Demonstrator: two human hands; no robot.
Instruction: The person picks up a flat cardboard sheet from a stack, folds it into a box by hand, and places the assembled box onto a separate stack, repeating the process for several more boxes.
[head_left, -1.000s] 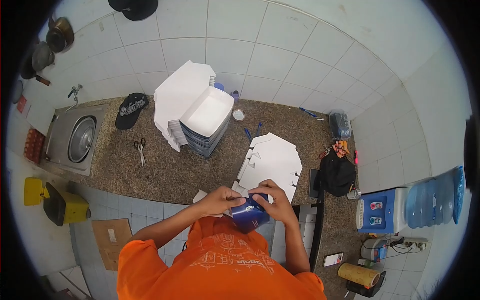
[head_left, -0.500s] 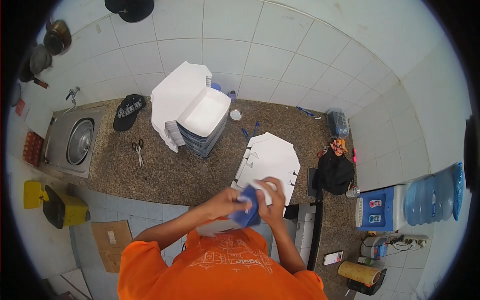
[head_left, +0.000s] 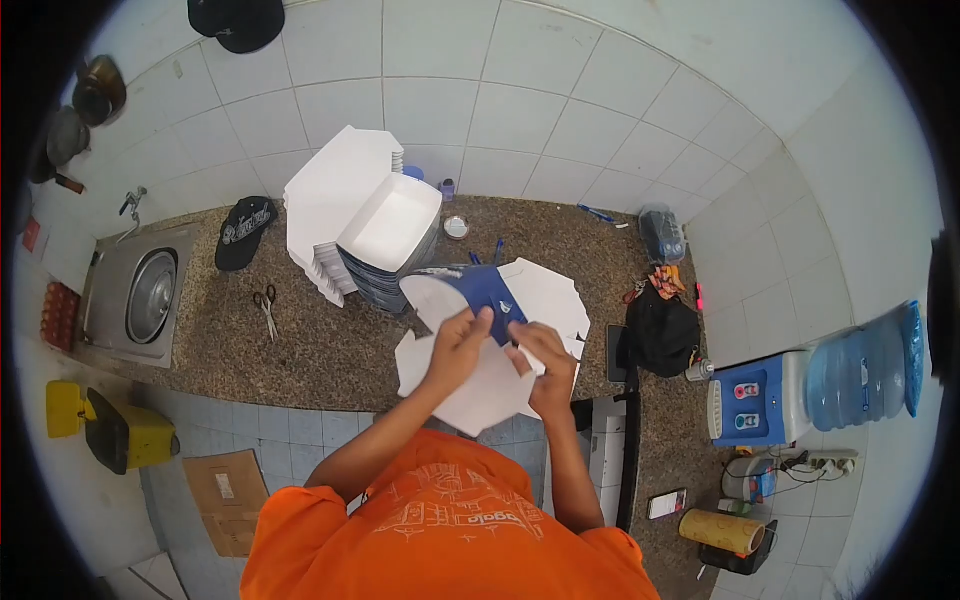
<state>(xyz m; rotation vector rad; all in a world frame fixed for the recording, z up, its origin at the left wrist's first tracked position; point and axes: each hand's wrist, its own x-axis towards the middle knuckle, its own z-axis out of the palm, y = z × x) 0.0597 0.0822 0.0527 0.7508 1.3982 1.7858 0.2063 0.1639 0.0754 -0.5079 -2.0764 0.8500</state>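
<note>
A blue-and-white cardboard box blank [head_left: 470, 390], partly folded, is held over the counter's front edge. My left hand [head_left: 460, 345] pinches it near the fold, its thumb on the blue printed side. My right hand [head_left: 545, 365] is closed at the blank's right side, with a small white piece between the fingers that I cannot make out. Beneath and behind lie flat white box blanks [head_left: 555, 290]. Further left, a stack of folded box trays [head_left: 395, 225], white inside and blue outside, stands against a taller pile of white blanks [head_left: 325, 200].
Scissors [head_left: 266, 312] and a black cap [head_left: 244, 234] lie left on the granite counter [head_left: 220, 340], beside a steel sink [head_left: 110, 330]. A round lid [head_left: 456, 227] and blue pens [head_left: 487, 252] are behind the blanks. At right are a black bag [head_left: 662, 335] and a water dispenser [head_left: 760, 400].
The blank has swung out and away from my body, opening wider so its white side shows. Both hands have moved forward with it. The view has shifted slightly.
</note>
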